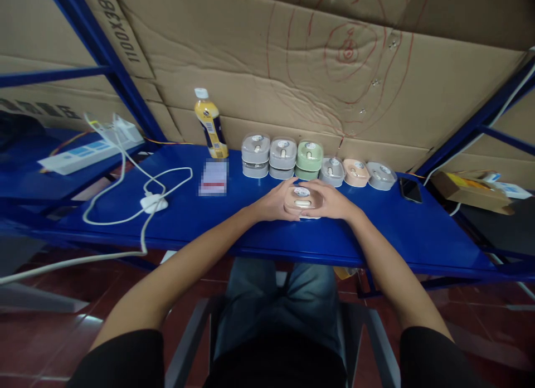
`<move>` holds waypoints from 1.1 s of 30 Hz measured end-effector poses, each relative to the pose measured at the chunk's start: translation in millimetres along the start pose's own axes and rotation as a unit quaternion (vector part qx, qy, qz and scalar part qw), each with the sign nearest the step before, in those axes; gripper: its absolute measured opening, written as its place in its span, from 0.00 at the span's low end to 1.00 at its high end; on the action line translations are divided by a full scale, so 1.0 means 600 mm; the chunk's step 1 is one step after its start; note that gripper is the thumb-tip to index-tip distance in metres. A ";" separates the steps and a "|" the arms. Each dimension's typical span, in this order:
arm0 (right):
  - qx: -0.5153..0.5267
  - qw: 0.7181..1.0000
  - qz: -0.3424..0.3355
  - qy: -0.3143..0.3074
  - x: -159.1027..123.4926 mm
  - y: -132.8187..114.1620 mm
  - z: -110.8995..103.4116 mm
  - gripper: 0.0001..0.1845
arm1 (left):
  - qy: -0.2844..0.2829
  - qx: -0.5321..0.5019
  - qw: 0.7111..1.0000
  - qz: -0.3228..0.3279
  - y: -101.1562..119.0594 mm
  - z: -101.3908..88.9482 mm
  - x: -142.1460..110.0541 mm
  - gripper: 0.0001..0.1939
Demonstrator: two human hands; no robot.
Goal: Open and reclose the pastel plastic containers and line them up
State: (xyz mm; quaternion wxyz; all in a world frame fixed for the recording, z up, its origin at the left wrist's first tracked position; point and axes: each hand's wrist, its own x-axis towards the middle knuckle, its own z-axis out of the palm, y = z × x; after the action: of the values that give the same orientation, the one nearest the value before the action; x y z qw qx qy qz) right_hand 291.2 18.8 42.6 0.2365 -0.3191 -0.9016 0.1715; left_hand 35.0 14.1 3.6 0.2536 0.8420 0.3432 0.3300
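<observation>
Near the front edge of the table, my left hand (pixel 276 203) and my right hand (pixel 333 201) wrap round a small pink lidded container (pixel 304 197) from both sides. It has rounded corners, a clear lid with a round sticker and a pale oblong piece on top. Behind it runs a row of similar containers: two stacked grey pairs, a green stack (pixel 310 155), a single grey one (pixel 332 172), a single pink one (pixel 355 172) and a grey one (pixel 380 175) at the right end. My fingers partly cover the held container's sides.
On the blue table (pixel 251 232) stand a yellow-labelled bottle (pixel 211 123) and a blurred card (pixel 213 177). A white cable with an adapter (pixel 154 203) loops at the left, near a power strip (pixel 92 151). A phone (pixel 411 190) lies at the right; cardboard (pixel 234 59) backs the table.
</observation>
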 end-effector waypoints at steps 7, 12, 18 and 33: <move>-0.011 1.000 0.005 0.014 -0.003 0.000 0.005 0.57 | 0.041 -0.020 0.998 0.034 -0.013 -0.008 0.003 0.62; -0.028 0.982 0.013 0.188 -0.008 0.004 -0.045 0.50 | 0.178 -0.060 0.979 0.075 -0.010 -0.020 0.004 0.55; -0.183 0.790 0.253 0.527 -0.053 0.133 -0.150 0.59 | 0.179 -0.002 0.982 0.051 -0.006 -0.019 0.004 0.45; -0.245 0.719 0.521 0.390 -0.083 0.204 -0.174 0.52 | 0.110 0.039 0.993 -0.003 0.013 -0.019 0.000 0.39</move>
State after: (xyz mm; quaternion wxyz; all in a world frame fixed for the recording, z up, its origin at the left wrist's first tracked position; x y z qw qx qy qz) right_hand 441.5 93.0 57.1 0.3539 -0.8238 -0.4316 -0.0990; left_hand 30.0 11.2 16.3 0.1822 0.8087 0.3839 0.4067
